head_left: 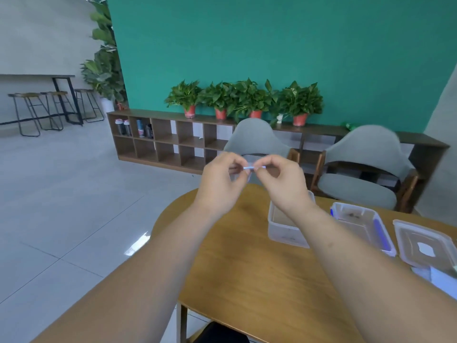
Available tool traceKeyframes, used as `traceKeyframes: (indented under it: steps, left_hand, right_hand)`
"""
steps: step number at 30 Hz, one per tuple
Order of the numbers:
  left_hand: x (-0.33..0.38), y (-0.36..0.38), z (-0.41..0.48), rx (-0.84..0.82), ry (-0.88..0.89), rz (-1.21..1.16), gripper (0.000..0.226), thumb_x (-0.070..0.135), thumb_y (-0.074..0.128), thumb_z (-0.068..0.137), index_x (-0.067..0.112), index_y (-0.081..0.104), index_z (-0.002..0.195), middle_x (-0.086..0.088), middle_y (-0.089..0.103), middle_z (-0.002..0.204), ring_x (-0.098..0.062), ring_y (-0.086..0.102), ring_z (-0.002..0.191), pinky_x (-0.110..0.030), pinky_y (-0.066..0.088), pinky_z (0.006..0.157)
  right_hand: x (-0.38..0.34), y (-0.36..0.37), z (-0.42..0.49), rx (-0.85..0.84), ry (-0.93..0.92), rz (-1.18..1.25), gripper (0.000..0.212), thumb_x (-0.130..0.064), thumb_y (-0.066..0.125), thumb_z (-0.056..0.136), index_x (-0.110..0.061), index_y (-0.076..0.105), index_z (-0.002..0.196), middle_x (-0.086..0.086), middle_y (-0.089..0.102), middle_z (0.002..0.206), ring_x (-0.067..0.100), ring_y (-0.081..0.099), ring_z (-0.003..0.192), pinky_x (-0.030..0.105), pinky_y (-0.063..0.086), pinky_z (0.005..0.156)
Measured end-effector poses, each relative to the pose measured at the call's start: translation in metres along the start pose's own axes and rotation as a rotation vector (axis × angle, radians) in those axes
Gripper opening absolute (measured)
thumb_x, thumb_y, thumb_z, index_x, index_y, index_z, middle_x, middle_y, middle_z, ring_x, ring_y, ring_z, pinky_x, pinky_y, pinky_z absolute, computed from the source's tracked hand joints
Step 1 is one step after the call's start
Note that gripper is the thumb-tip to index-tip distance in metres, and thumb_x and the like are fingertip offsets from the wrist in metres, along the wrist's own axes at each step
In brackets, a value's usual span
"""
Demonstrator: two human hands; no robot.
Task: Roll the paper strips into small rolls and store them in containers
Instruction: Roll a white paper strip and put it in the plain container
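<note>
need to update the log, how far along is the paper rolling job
Done: little shows; the nearest clear tub holds no rolls I can make out. In hand: left hand and right hand pinch one thin blue-white strip between them above the table. Left: finishing that roll, storing it, then the white paper at the table's right edge.

No legible text anywhere, bottles point(134, 128) in the shelf unit point(148, 115) with coloured labels too small and blurred to read, white patch point(425, 248) on the clear lid point(405, 235), possibly a sticker, no print made out.
</note>
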State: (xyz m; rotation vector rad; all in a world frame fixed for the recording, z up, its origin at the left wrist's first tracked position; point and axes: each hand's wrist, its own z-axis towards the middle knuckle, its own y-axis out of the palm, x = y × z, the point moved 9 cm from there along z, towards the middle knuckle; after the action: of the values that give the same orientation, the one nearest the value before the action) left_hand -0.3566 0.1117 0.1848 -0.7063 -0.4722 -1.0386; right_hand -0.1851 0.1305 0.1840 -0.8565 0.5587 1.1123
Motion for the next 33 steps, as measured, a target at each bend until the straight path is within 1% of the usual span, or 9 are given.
traceKeyframes:
  steps: [2,6,9,13,18,24,27,30,33]
  left_hand:
    - [-0.025,0.012,-0.03,-0.053,-0.006,0.079,0.014,0.011,0.072,0.091,0.024,0.068,0.093,0.008,0.069,0.099,-0.009,0.072,0.095,-0.032,0.059,0.091]
    - [-0.102,0.05,-0.12,-0.263,-0.186,0.263,0.02,0.011,0.069,0.085,0.029,0.068,0.093,0.013,0.067,0.095,-0.005,0.066,0.089,-0.033,0.056,0.086]
    - [-0.13,0.069,-0.172,-0.388,-0.271,0.297,0.02,0.011,0.069,0.085,0.03,0.068,0.094,0.017,0.069,0.094,0.0,0.064,0.089,-0.022,0.05,0.082]
    - [-0.131,0.072,-0.191,-0.374,-0.243,0.324,0.02,0.015,0.07,0.086,0.03,0.068,0.1,0.02,0.067,0.101,0.003,0.059,0.097,-0.007,0.039,0.085]
    - [-0.13,0.069,-0.2,-0.322,-0.197,0.285,0.014,0.02,0.072,0.091,0.031,0.068,0.099,0.023,0.066,0.104,-0.001,0.059,0.106,-0.021,0.047,0.093]
    - [-0.13,0.066,-0.2,-0.313,-0.198,0.234,0.02,0.017,0.076,0.089,0.031,0.07,0.102,0.022,0.067,0.107,-0.004,0.063,0.108,-0.025,0.05,0.093]
    - [-0.13,0.065,-0.199,-0.308,-0.218,0.227,0.028,0.018,0.077,0.085,0.031,0.07,0.109,0.021,0.063,0.113,-0.003,0.061,0.113,-0.02,0.048,0.097]
    - [-0.134,0.063,-0.199,-0.29,-0.259,0.307,0.041,0.032,0.075,0.083,0.035,0.064,0.123,0.023,0.053,0.124,0.0,0.046,0.124,-0.015,0.038,0.104]
    - [-0.135,0.065,-0.198,-0.306,-0.287,0.391,0.055,0.042,0.068,0.082,0.035,0.056,0.135,0.021,0.051,0.132,-0.004,0.036,0.128,-0.02,0.033,0.11]
  right_hand:
    - [0.028,0.016,-0.021,-0.042,0.05,-0.025,0.012,-0.013,0.07,0.092,-0.023,0.076,0.087,-0.012,0.076,0.087,-0.002,0.068,0.08,0.013,0.048,0.071]
    - [0.124,0.064,-0.098,-0.312,0.226,-0.235,0.016,-0.017,0.072,0.087,-0.032,0.074,0.083,-0.018,0.076,0.085,-0.004,0.069,0.081,0.025,0.053,0.078]
    - [0.162,0.081,-0.15,-0.431,0.229,-0.352,0.019,-0.021,0.067,0.082,-0.036,0.077,0.089,-0.02,0.073,0.092,-0.002,0.068,0.087,0.031,0.056,0.086]
    - [0.159,0.077,-0.171,-0.363,0.152,-0.304,0.028,-0.017,0.064,0.078,-0.034,0.075,0.097,-0.021,0.069,0.1,-0.002,0.067,0.095,0.026,0.054,0.088]
    - [0.158,0.077,-0.181,-0.322,0.063,-0.301,0.031,-0.009,0.066,0.08,-0.031,0.074,0.101,-0.024,0.067,0.108,-0.003,0.066,0.099,0.027,0.055,0.09]
    - [0.158,0.073,-0.181,-0.275,0.019,-0.303,0.032,-0.007,0.073,0.08,-0.033,0.074,0.098,-0.023,0.067,0.103,-0.001,0.065,0.098,0.029,0.056,0.086]
    - [0.161,0.072,-0.182,-0.261,0.018,-0.304,0.031,-0.011,0.076,0.079,-0.033,0.075,0.1,-0.024,0.065,0.107,0.002,0.063,0.103,0.029,0.055,0.087]
    - [0.166,0.066,-0.18,-0.21,0.038,-0.353,0.03,-0.024,0.077,0.078,-0.035,0.075,0.106,-0.026,0.062,0.111,0.004,0.054,0.107,0.026,0.052,0.088]
    - [0.168,0.062,-0.178,-0.168,0.057,-0.433,0.029,-0.038,0.065,0.083,-0.034,0.074,0.111,-0.024,0.062,0.111,0.008,0.051,0.107,0.032,0.051,0.092]
